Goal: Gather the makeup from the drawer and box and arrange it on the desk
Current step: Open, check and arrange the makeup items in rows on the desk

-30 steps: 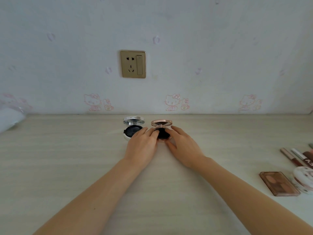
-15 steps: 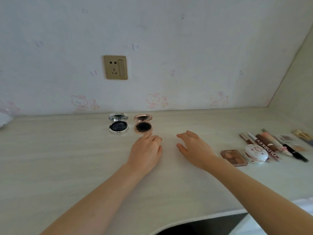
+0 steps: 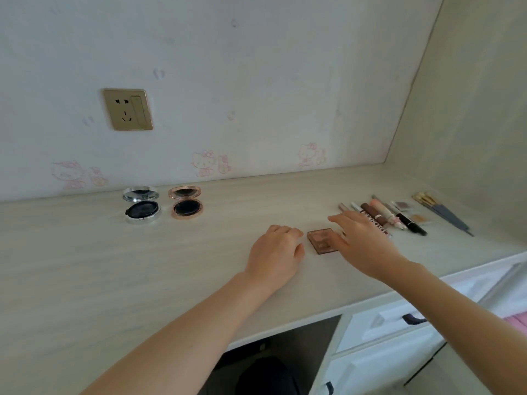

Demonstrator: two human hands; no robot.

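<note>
Arranging is under way: two compacts placed, the rest waiting.

From where I stand the left hand (image 3: 275, 252) rests on the desk (image 3: 85, 266) just left of the brown eyeshadow palette (image 3: 321, 240), fingers loosely curled, holding nothing. The right hand (image 3: 363, 242) reaches over the palette's right edge, fingers straight and spread, with no grip on anything; I can't tell whether it touches. Right of the palette and a little farther back lie pencils and tubes (image 3: 396, 216), then brushes (image 3: 442, 212), which look unsorted. Well left of the palette, back near the wall, the silver compact (image 3: 141, 205) and rose-gold compact (image 3: 186, 205) stand open side by side, seemingly arranged.
</note>
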